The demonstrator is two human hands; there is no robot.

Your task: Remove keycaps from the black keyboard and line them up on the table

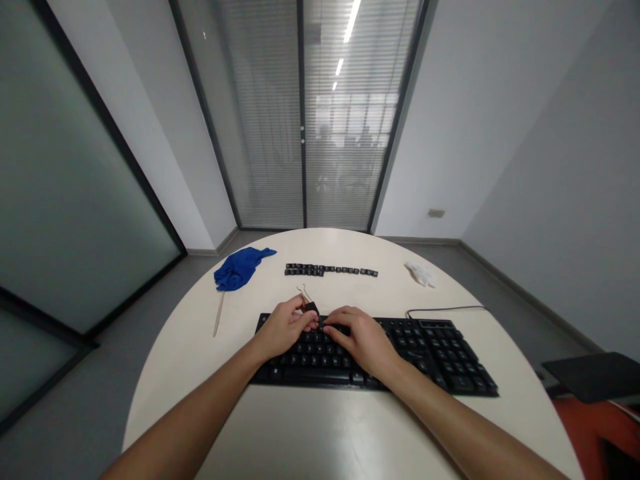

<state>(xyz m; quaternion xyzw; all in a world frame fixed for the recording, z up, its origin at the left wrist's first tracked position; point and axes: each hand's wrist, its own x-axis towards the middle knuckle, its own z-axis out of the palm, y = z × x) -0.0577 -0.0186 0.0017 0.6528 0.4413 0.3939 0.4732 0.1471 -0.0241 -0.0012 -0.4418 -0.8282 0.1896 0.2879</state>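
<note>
A black keyboard (320,375) lies across the round table in front of me. My left hand (283,327) is over its upper left part, fingers closed around a keycap puller (311,307) with a black handle and two thin wire prongs pointing up and away. Close beside it, my right hand (363,337) rests over the upper middle keys. Its thumb and index finger are pinched near the puller's lower end, and whatever is between them is too small to make out. Beyond the keyboard, several loose black keycaps (345,270) are lined up in rows.
On the pale table (310,433), a blue cloth (239,269) lies at the far left with a thin stick (219,315) sticking out below it. A crumpled white tissue (421,274) sits at the far right. The keyboard's cable (450,309) runs off the right edge.
</note>
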